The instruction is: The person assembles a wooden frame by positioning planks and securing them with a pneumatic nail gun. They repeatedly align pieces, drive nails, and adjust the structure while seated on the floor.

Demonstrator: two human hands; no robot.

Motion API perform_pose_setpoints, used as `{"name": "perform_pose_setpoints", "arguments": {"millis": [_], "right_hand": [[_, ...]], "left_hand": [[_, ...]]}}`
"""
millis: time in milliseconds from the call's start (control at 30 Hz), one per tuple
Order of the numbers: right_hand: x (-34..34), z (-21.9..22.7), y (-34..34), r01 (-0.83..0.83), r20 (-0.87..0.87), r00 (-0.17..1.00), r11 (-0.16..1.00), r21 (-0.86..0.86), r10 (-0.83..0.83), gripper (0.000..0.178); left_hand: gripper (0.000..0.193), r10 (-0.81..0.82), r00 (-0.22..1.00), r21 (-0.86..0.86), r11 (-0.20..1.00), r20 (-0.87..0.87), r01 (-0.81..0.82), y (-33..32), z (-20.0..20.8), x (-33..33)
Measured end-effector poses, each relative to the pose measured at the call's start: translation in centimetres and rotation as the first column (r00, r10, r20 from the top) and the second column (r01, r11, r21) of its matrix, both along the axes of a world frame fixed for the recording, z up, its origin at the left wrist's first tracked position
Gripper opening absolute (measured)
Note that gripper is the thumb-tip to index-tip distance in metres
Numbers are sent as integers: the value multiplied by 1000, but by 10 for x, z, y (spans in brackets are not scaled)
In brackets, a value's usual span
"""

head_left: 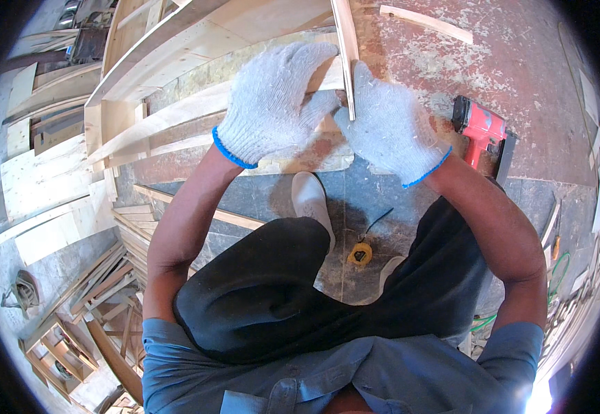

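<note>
A narrow wooden strip (345, 52) runs away from me, its near end between my two gloved hands. My right hand (395, 127), in a white knit glove with a blue cuff, closes round that end, thumb on the left side and fingers on the right. From the left, my left hand (272, 100), gloved alike, curls so that its fingertips and thumb meet the strip's left side. A large wooden frame (169, 55) of boards lies beyond and left of my left hand. Right of my right hand rests a red and black nail gun (479, 131).
A yellow tape measure (360, 254) lies on the floor between my feet. One loose wood strip (427, 24) lies at the far right. Plywood sheets (45, 186) and piled offcuts (107, 276) cover the left side; a green hose (560, 272) lies at right.
</note>
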State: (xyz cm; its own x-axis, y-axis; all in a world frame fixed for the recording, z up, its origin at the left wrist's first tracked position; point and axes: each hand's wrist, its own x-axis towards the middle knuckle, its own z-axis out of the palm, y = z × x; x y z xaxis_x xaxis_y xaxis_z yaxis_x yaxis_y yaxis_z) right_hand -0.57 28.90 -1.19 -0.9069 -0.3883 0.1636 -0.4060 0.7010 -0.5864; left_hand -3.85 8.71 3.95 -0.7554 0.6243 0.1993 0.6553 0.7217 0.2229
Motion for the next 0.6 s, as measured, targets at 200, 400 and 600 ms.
{"name": "perform_pose_setpoints", "arguments": {"millis": [200,400,600], "right_hand": [[0,1,-2,33,-77,996,999,-19,-34,50],[-2,-1,1,21,-40,999,1000,-4,-21,51],[-4,-1,2,-74,-1,997,996,46,74,61]], "left_hand": [[61,-10,1000,-5,1000,-9,10,0,0,-1],[60,-2,999,29,1000,34,1,5,3,-1],[60,-5,999,-57,998,37,7,-1,9,1]]}}
